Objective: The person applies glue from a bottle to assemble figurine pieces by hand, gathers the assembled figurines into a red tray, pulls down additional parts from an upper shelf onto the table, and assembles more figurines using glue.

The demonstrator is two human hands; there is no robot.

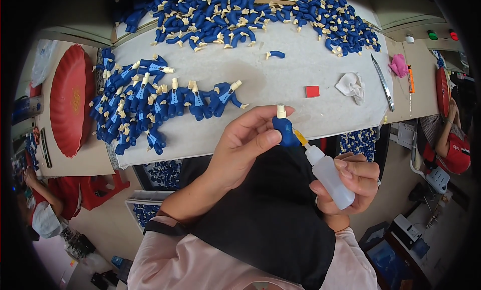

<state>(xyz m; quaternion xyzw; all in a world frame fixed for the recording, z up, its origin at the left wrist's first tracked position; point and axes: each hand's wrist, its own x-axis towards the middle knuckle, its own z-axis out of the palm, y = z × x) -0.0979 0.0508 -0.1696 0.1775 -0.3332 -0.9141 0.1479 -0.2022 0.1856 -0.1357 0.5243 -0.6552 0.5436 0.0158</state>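
Between the thumb and fingers of my left hand [245,142] is a small blue doll torso [286,131] with a cream neck peg pointing up. My right hand [353,182] is wrapped round a translucent white squeeze bottle [332,179]. The bottle is tilted, and its amber nozzle tip [300,137] is at the right side of the torso, touching or nearly so. Both hands are in front of the white-covered table's near edge. A single blue arm piece [275,54] with a cream hand lies alone on the table, farther off.
Assembled blue figure bodies [150,97] cluster at the left. Piles of loose blue arms [210,19] line the back. To the right lie a red square [312,91], a crumpled white cloth [351,87] and metal tweezers [383,83]. A red scalloped tray [71,100] stands far left. Other people sit at both sides.
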